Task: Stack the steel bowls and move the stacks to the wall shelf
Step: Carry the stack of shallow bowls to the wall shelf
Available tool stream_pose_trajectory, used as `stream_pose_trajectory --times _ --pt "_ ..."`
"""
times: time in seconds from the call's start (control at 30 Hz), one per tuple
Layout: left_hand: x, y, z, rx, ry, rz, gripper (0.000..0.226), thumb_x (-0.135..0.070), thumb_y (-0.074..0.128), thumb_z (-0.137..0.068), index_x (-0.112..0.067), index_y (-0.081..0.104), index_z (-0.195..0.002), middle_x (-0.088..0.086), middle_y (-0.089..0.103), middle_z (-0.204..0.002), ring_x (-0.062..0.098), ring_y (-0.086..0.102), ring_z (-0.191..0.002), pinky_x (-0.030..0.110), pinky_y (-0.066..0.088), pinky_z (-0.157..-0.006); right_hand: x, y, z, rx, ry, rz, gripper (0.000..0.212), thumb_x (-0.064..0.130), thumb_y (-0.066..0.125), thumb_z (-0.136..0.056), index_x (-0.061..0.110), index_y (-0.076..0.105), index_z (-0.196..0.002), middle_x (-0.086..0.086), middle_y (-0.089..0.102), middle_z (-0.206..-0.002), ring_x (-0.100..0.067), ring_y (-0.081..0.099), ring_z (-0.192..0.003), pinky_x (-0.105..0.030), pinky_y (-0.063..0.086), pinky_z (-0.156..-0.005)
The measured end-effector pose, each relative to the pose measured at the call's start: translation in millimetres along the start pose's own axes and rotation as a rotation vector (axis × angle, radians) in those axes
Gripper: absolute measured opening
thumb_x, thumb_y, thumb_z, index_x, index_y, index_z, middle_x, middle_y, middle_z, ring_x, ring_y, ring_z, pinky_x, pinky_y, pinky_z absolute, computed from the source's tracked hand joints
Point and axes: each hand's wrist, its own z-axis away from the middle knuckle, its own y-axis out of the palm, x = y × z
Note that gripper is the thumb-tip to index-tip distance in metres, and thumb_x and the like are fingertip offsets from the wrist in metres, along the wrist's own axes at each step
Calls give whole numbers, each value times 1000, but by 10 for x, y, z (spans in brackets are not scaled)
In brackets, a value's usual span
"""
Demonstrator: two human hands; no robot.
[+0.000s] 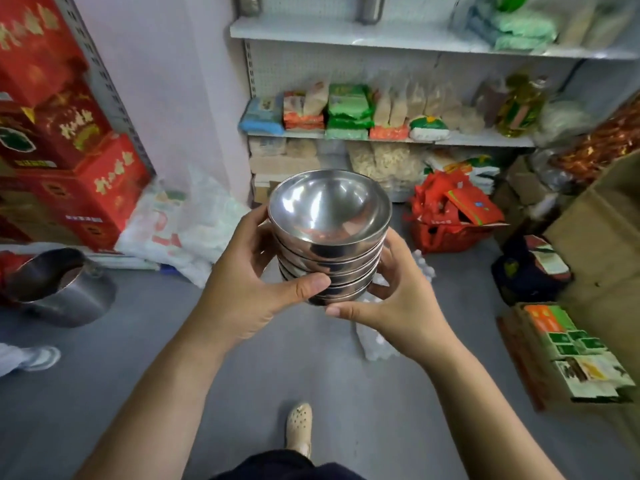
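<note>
A stack of several shiny steel bowls (pixel 329 233) is held up at chest height in the middle of the head view. My left hand (pixel 252 282) grips the stack's left side, thumb across the lower bowls. My right hand (pixel 391 299) cups the stack from the right and underneath. The white wall shelf (pixel 381 38) runs across the top of the view ahead, with a bare stretch in its middle and food packets at its right end. A lower shelf board (pixel 485 140) below it is packed with bags.
Red cartons (pixel 69 161) are piled at left. A steel pot (pixel 65 289) sits on the grey floor at left. A red basket (pixel 446 223), cardboard boxes (pixel 588 237) and packets line the right. Someone's shoe (pixel 38 358) shows at the left edge; my foot (pixel 299 427) is below.
</note>
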Motion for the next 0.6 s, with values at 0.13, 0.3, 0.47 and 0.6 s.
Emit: stream_pose_trajectory --times 0.13,0.3,0.47,0.6 --pt "96 -102 -868 83 6 -5 103 -33 95 -55 -30 46 -146 -15 61 -139 5 55 -134 29 46 -112 -100 -26 -731 -58 3 0 121 24 100 -55 33 33 -156 9 65 -138 -7 59 -131 -35 53 -104" --pt "304 -155 -1800 130 -14 -37 101 -38 95 -54 -35 47 -143 -13 61 -137 7 57 -131 36 49 -110 -264 -57 -1507 -100 40 -27 118 18 99 -58 32 34 -155 12 65 -137 -4 59 -130 -23 53 -98" --pt "586 -189 -2613 132 -41 -40 103 -41 95 -52 -36 47 -143 -14 61 -138 5 57 -131 36 47 -110 -517 -133 -2290 -118 69 -12 118 24 99 -57 30 34 -155 8 64 -139 -9 58 -132 -44 52 -106" --pt "850 -234 -3317 98 -52 -27 106 -39 95 -53 -30 45 -146 -15 61 -139 3 54 -133 28 45 -110 -785 -188 -3089 -92 68 11 120 26 100 -57 31 33 -156 10 63 -141 -10 58 -133 -46 51 -107"
